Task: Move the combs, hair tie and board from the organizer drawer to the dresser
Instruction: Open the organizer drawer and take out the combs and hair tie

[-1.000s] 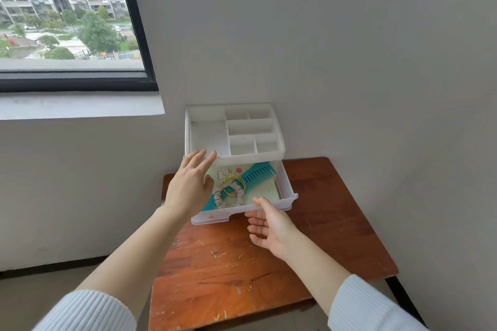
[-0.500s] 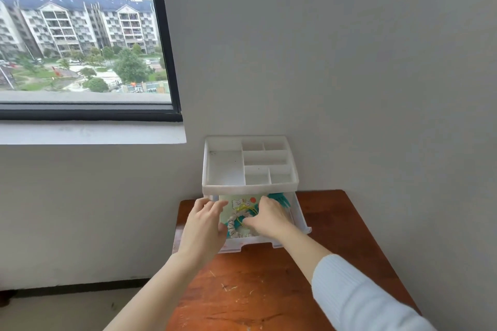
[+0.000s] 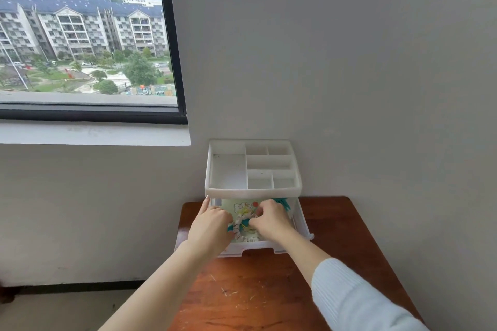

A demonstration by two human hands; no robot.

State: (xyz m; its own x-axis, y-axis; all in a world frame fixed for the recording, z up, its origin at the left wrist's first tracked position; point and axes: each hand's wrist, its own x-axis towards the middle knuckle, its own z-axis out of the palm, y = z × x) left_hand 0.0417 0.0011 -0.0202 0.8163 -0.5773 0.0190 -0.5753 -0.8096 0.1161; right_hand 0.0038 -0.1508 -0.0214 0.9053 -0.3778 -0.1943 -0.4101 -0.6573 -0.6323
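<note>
The white organizer (image 3: 228, 177) stands at the dresser's back edge with its drawer (image 3: 250, 248) pulled out. In the drawer lies a pale green board (image 3: 242, 207) with a cartoon print. A teal comb (image 3: 283, 203) lies across it, partly hidden. A white striped hair tie (image 3: 238, 230) rests on top. My right hand (image 3: 269, 219) is inside the drawer, fingers curled down onto the comb and hair tie; its grip is hidden. My left hand (image 3: 212, 228) rests over the drawer's left side, fingers spread, holding nothing.
The wooden dresser top (image 3: 255, 295) is scratched, bare wood in front of the drawer and to its right. Grey walls close in behind and on the right. A window sill (image 3: 94, 133) juts out at upper left.
My right hand has come up from under the drawer's front and gone into the drawer onto the items. My left hand dropped from the organizer's top to the drawer's left side.
</note>
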